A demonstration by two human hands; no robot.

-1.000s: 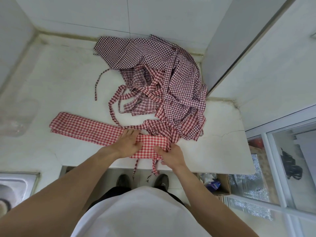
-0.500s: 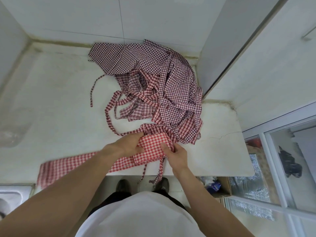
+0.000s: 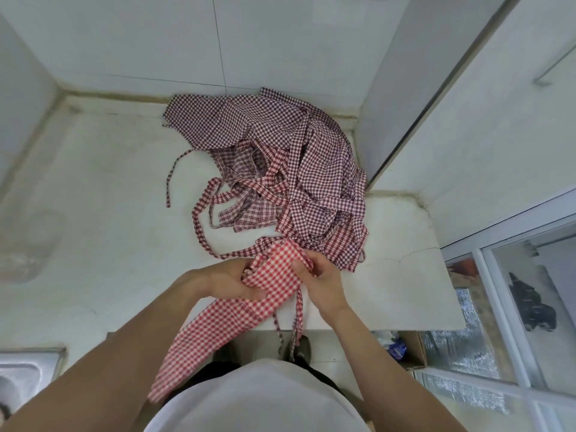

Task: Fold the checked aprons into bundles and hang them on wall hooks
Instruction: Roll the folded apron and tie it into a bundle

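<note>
- Left hand [image 3: 232, 280]: grip clenched on folded red-checked apron [image 3: 274, 285].
- Right hand [image 3: 322, 283]: grip pinching the same apron.
- Heap of checked aprons [image 3: 280, 169] on counter [image 3: 93, 198].

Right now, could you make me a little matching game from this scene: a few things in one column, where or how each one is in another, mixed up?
Things:
1. bright red checked apron
2. pile of darker checked aprons
3. steel sink
4. cardboard box

Places or states:
A. on the floor beneath the counter's right end
B. heaped at the back of the counter
C. at the lower left edge
D. gripped by the left hand and right hand

Pairs: 1-D, 2-B, 3-C, 4-A
</note>
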